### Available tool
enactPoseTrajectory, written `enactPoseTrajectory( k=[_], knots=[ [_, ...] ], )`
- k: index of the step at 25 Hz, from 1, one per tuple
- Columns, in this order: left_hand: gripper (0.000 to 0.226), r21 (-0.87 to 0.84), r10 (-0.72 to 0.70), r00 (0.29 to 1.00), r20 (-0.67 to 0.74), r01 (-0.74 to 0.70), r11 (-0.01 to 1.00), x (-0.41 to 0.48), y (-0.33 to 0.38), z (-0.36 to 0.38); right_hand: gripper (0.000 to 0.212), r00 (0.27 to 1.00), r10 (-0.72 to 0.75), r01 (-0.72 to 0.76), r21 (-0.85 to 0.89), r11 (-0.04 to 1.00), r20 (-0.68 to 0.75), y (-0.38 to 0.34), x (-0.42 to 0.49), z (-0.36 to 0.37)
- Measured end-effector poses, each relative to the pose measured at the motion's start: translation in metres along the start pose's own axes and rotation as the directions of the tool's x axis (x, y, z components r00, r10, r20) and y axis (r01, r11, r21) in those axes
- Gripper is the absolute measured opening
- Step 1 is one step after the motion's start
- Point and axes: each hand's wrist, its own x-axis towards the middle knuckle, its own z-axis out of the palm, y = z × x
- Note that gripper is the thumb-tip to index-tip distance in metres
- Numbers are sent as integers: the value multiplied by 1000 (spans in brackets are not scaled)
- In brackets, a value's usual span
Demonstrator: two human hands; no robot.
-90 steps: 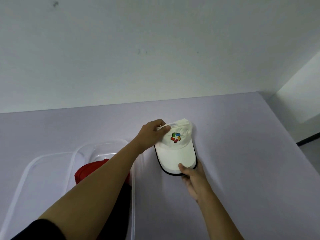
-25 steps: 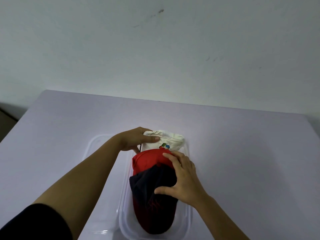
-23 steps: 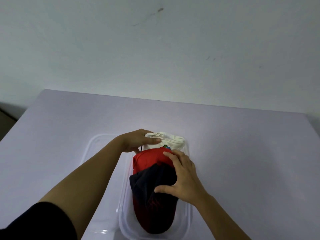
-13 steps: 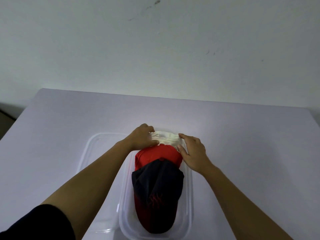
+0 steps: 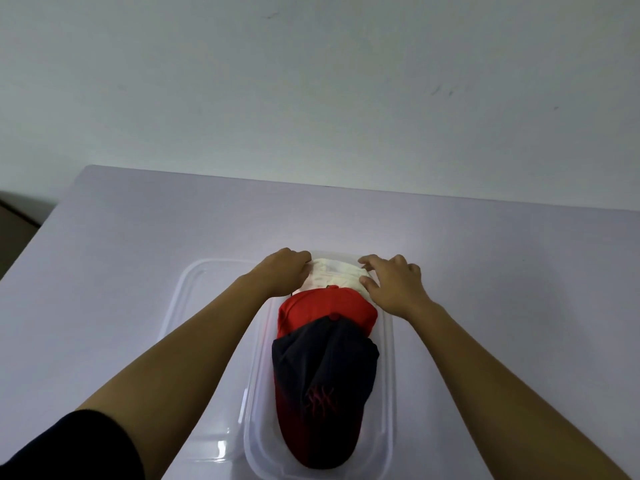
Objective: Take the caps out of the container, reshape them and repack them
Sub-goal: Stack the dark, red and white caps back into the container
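A clear plastic container [image 5: 388,358] sits on the table in front of me with three caps stacked in a row inside. The dark navy cap [image 5: 323,379] with a red logo lies nearest, the red cap [image 5: 325,308] behind it, and the white cap [image 5: 334,277] at the far end. My left hand [image 5: 282,273] presses on the white cap's left side. My right hand [image 5: 391,284] rests on its right side with fingers spread. Most of the white cap is hidden by the red cap and my hands.
The container's clear lid [image 5: 201,306] lies flat on the table just left of the container, under my left forearm. The lilac table [image 5: 502,271] ends at a pale wall behind, and its left edge drops off at the far left.
The white cap went from the bare table into the far end of the container. My right hand left the dark cap and moved to the white cap's right side.
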Motion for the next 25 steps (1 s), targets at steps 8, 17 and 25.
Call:
enactPoseTrajectory(
  k=[8,17,25],
  knots=[
    [20,429,0,990,-139,60,901,-12,6,18,35,999,16,-27,-266,964,-42,-7,1,1],
    [42,-293,-160,939,-304,68,954,-64,14,34,49,967,-8,45,140,989,-253,-11,-54,31],
    [26,-187,-213,946,-243,170,968,-49,23,28,37,985,-12,35,124,992,-174,-15,-37,31]
  ],
)
